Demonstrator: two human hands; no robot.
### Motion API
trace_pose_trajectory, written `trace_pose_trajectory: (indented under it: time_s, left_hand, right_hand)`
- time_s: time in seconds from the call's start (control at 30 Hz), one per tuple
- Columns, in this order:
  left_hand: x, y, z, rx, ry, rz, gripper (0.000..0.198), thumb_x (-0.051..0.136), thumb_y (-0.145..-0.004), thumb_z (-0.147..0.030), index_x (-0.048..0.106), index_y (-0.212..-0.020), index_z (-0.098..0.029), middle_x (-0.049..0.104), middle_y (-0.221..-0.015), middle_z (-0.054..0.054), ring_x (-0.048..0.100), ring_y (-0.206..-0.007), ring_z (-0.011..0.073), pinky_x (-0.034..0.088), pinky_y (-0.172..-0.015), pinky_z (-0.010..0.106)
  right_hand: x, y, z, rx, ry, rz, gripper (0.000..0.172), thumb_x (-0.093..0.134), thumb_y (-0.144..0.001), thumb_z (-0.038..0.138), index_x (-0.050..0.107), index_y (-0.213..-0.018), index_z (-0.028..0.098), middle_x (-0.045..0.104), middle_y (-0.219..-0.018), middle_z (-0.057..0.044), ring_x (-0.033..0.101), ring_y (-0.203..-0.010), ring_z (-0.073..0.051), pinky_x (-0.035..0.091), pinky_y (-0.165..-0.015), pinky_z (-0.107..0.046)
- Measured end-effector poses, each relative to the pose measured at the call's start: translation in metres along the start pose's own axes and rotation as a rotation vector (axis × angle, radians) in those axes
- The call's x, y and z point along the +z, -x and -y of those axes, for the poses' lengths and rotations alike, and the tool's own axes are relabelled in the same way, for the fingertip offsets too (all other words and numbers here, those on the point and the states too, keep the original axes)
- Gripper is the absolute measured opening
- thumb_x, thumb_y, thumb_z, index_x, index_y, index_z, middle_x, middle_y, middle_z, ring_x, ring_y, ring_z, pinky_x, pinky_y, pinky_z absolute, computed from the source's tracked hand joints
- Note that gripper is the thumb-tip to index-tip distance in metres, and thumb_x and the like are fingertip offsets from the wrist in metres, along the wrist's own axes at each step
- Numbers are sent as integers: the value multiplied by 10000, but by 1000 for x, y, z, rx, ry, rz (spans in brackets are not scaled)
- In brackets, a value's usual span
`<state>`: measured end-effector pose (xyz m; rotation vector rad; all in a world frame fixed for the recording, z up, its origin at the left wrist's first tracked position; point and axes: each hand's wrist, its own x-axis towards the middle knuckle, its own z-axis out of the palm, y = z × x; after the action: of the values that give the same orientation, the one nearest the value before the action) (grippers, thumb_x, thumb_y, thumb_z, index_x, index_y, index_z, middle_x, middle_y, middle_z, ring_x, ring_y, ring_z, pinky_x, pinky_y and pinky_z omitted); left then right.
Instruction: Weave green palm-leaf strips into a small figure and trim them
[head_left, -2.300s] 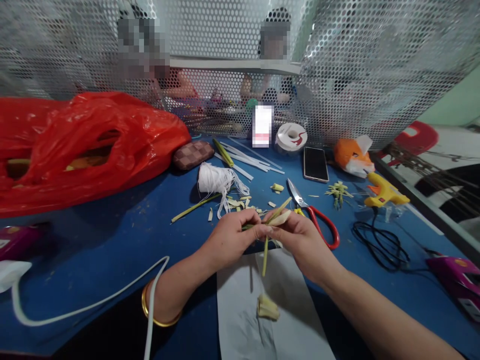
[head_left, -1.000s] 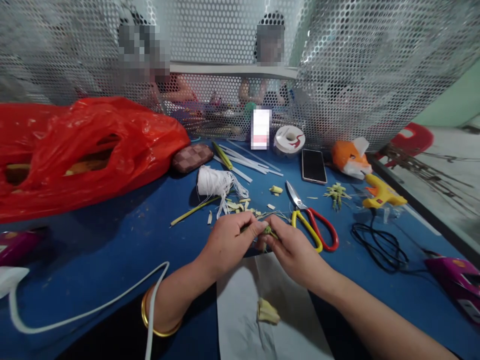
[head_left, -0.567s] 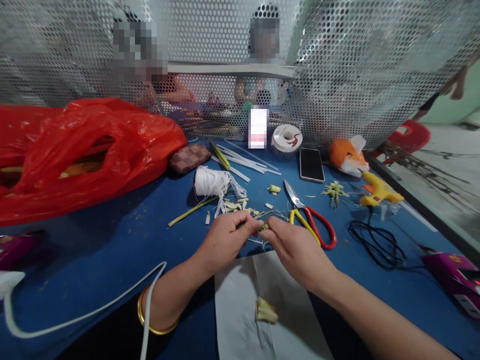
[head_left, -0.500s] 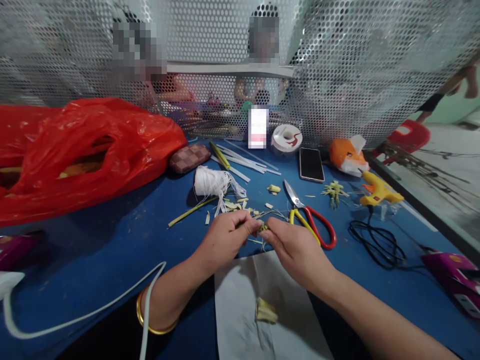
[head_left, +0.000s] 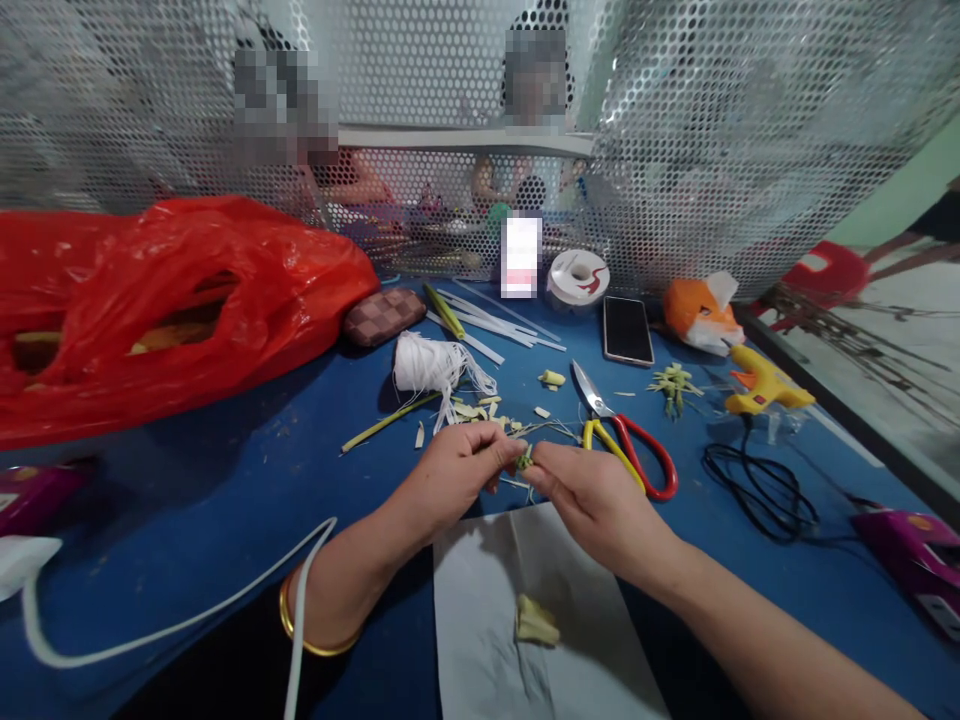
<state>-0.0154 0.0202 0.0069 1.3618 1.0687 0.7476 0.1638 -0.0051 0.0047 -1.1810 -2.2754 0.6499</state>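
Between my fingertips is a small green woven piece [head_left: 524,460], mostly covered by the fingers. My left hand [head_left: 469,462] pinches it from the left, thumb on top. My right hand [head_left: 592,490] grips it from the right with thumb and forefinger. Just beyond lie pale leaf scraps [head_left: 472,411] and thin wires. Scissors [head_left: 619,430] with one red and one yellow handle rest by my right hand, blades parted. Below my hands a white paper sheet [head_left: 480,620] carries a folded yellowish leaf piece [head_left: 536,621].
A white string spool [head_left: 424,362], white strips [head_left: 502,325], a ribbon roll [head_left: 579,280] and a dark phone [head_left: 628,331] lie farther back. At right are a green woven figure [head_left: 673,385] and a yellow glue gun [head_left: 769,382]. A red plastic bag [head_left: 300,260] fills the left. A white cable [head_left: 187,630] crosses my left forearm.
The whole view has shifted slightly, so things sit a little farther right. Both hands keep their pinch on the green piece, which shows slightly more between the fingertips.
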Motion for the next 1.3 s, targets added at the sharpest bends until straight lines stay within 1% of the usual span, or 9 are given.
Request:
trace_pose_trajectory:
  time_s: [0.23,0.33,0.43,0.57,0.7,0.83,1.0,1.13,1.3]
  left_hand:
    - [-2,-1,-4,83,-36,-94,358,555,-887,-406,581,-611,-179,555,-570,-28,504,-564,114,390,-574,241]
    - [-2,1,-5,171,-141,-114,253,573,-892,-376,707,-791,-186,715,-781,19,634,-739,156,466,-701,268]
    - [-2,2,-5,282,-280,-100,138,702,-811,-307,757,-896,-213,769,-924,22,678,-855,179,478,-789,280]
    - [-6,0,-4,325,-381,-94,79,709,-809,-259,769,-842,-221,771,-819,1,677,-756,162,473,-708,262]
    - [-12,-2,-6,362,-404,-26,59,714,-805,-249,748,-788,-203,743,-777,9,654,-727,157,467,-683,256]
    - [-15,-3,-7,515,-525,5,105,674,-851,-260,729,-803,-185,722,-776,24,646,-777,170,477,-810,303]
    - [-20,-6,-3,722,-664,-13,141,640,-888,-296,745,-860,-205,728,-826,24,660,-908,183,271,-1131,438]
    - [-20,-5,0,729,-769,-55,176,624,-896,-368,737,-921,-236,736,-862,19,655,-937,194,211,-1157,463]
    - [-16,-1,-4,735,-880,26,246,493,-960,-368,676,-902,-213,709,-862,31,638,-912,190,194,-1162,459]
  right_hand:
    - [-8,-3,2,95,-40,38,227,360,-1000,260,404,-780,228,517,-706,9,459,-619,-144,321,-572,-256]
    - [-8,-2,1,63,4,9,250,371,-990,239,369,-740,230,464,-670,22,435,-600,-140,301,-556,-257]
    - [-7,-2,0,46,32,-13,265,367,-983,225,359,-718,227,435,-656,26,432,-595,-137,296,-552,-259]
    - [-8,-2,-1,32,24,-30,298,367,-977,218,374,-680,221,406,-621,33,415,-574,-130,297,-548,-260]
    - [-11,-3,-3,25,-154,8,315,395,-983,245,447,-675,205,468,-633,23,442,-598,-125,336,-580,-253]
    - [-12,-4,-3,103,-273,14,313,444,-961,266,491,-660,197,498,-633,19,466,-614,-130,344,-586,-257]
    - [-9,-5,-2,218,-511,49,340,449,-958,328,529,-656,194,429,-560,46,411,-538,-114,323,-545,-256]
    - [-7,-5,-5,277,-567,76,362,453,-962,386,544,-669,195,401,-520,59,367,-490,-106,292,-501,-254]
    - [-11,-4,-4,231,-513,85,372,459,-964,387,537,-654,197,404,-543,52,377,-514,-110,293,-511,-256]
